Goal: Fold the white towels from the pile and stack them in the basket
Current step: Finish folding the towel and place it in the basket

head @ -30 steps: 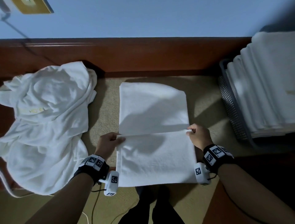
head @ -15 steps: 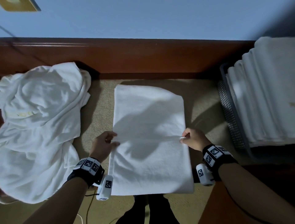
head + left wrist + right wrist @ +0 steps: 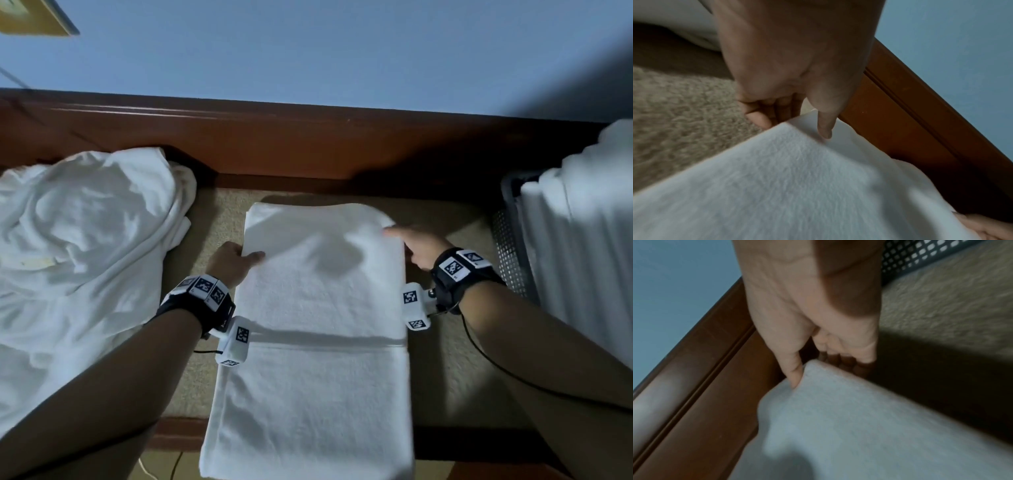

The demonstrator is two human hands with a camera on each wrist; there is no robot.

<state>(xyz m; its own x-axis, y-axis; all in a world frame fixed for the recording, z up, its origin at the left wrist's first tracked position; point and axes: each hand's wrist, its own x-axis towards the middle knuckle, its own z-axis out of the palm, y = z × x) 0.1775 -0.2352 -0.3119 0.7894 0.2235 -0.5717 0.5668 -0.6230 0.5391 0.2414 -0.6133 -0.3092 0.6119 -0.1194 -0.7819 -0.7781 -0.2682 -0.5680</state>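
Note:
A white towel (image 3: 318, 308) lies lengthwise on the beige surface, its near end hanging over the front edge. My left hand (image 3: 233, 262) pinches its left edge near the far end, thumb on top and fingers under, as the left wrist view shows on the towel (image 3: 797, 186). My right hand (image 3: 414, 246) pinches the right edge of the same towel (image 3: 869, 426), thumb on top. The pile of crumpled white towels (image 3: 78, 267) sits at the left. The grey mesh basket (image 3: 507, 246) with folded towels (image 3: 589, 240) stands at the right.
A brown wooden rail (image 3: 308, 144) runs along the back under a blue wall. Beige carpeted surface (image 3: 442, 359) shows on both sides of the towel. A thin cable (image 3: 513, 377) trails from my right wrist.
Both hands have moved away from me along the towel's side edges, from its middle toward the far end. The head view has come closer and lower.

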